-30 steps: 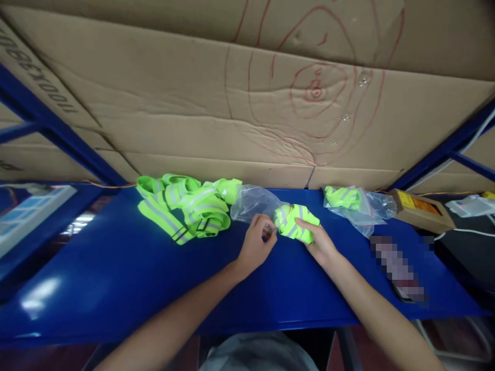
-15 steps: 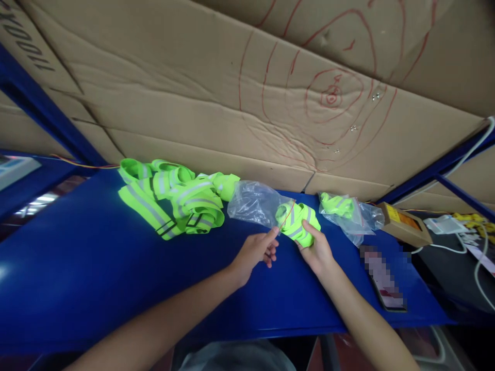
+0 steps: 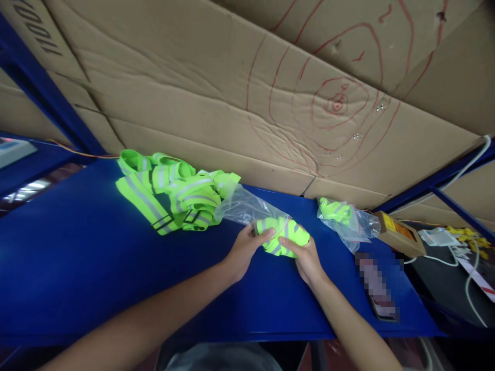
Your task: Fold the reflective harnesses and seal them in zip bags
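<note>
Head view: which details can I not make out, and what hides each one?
- Head view: most fingers of the left hand and right hand, behind the neon bundle.
- Head view: phone screen, covered by pixelation.
- Head view: white object, cut by the left edge.
- Head view: printed lettering, cut by the top edge.

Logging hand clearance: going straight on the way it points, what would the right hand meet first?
The right hand would first meet the neon-green bundle it holds; beyond, probably the clear bag, though depth is unclear.
</note>
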### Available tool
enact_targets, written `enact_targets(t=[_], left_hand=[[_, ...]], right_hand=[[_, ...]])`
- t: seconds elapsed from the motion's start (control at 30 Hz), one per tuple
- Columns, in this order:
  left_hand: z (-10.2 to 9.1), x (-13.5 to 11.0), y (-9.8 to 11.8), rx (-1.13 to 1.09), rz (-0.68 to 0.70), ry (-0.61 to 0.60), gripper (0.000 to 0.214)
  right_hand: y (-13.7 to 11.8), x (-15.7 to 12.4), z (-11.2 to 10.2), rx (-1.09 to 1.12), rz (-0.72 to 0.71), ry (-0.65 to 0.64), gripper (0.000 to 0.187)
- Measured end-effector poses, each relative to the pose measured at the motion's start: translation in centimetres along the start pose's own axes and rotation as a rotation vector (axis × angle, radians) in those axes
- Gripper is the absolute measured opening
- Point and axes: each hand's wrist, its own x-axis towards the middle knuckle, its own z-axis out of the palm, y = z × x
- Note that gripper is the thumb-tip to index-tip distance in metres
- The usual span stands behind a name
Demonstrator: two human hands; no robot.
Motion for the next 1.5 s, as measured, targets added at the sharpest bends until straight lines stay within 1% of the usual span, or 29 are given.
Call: enact_targets(t=[0.2,0.3,0.37,0.43,0.5,0.6,0.77,0.87,0.93,1.03,1.13,1.2,1.27,1.33,1.43,1.5], left_hand=[[0.2,-0.5,1.5,0.128,-0.061,-0.056,0.059],[0.6,-0.9,1.7,0.121,-0.031,-0.083,0.061],[1.0,-1.2,1.5,0.099,-0.013,-0.085,0.064],[1.4,-1.7,1.3,0.061,-0.014,-0.062,0.068],[1.8,-2.2,1.0,-0.010,-0.025,-0.043,0.070],[2.1,-2.8,0.5,-0.095,-0.038,-0.068,0.068],[1.8,-2.5,-0.4,0.003,-0.067,-0.087,0.057],[1.5,-2.0,-0.5,0.007,-0.070,-0.098,0.055],[1.4,-1.8,-0.5,-0.007,-0.070,-0.113,0.055],[1.5,-1.6,-0.6,-0.047,-0.044,-0.139,0.055],[1.8,-1.9,-0.7,-0.110,0.015,-0.176,0.058],[1.9,-2.3,-0.7,-0.127,0.022,-0.214,0.059],[1.8,-2.6,-0.8,-0.102,-0.011,-0.234,0.059],[1.8,-2.7,-0.9,-0.067,-0.058,-0.234,0.060],[1.7,-2.5,-1.0,-0.026,-0.114,-0.237,0.059],[1.7,-2.3,-0.9,0.006,-0.118,-0.220,0.055]], right_hand=[[-0.5,0.2,-0.6,-0.016,-0.021,-0.007,0.054],[-0.9,-0.1,-0.6,0.019,-0.019,-0.008,0.063],[-1.1,-0.2,-0.5,0.040,-0.015,0.006,0.068],[-1.1,-0.1,-0.5,0.067,-0.011,0.007,0.069],[-1.0,0.1,-0.4,0.116,0.005,0.003,0.064],[-0.5,0.5,-0.2,0.190,0.026,0.022,0.058],[0.1,0.6,0.2,0.224,0.029,0.050,0.064],[0.0,0.5,0.2,0.221,0.035,0.057,0.064],[-0.1,0.4,0.2,0.223,0.029,0.048,0.061],[-0.3,0.3,0.3,0.242,0.027,-0.008,0.058],[0.0,0.1,0.5,0.263,0.072,-0.049,0.060],[0.2,0.0,0.7,0.278,0.116,-0.052,0.061],[0.5,-0.1,0.8,0.283,0.143,-0.034,0.062],[0.6,-0.3,1.0,0.273,0.149,0.011,0.062],[0.6,-0.3,1.1,0.243,0.126,0.081,0.061],[0.4,-0.2,1.0,0.224,0.107,0.105,0.060]])
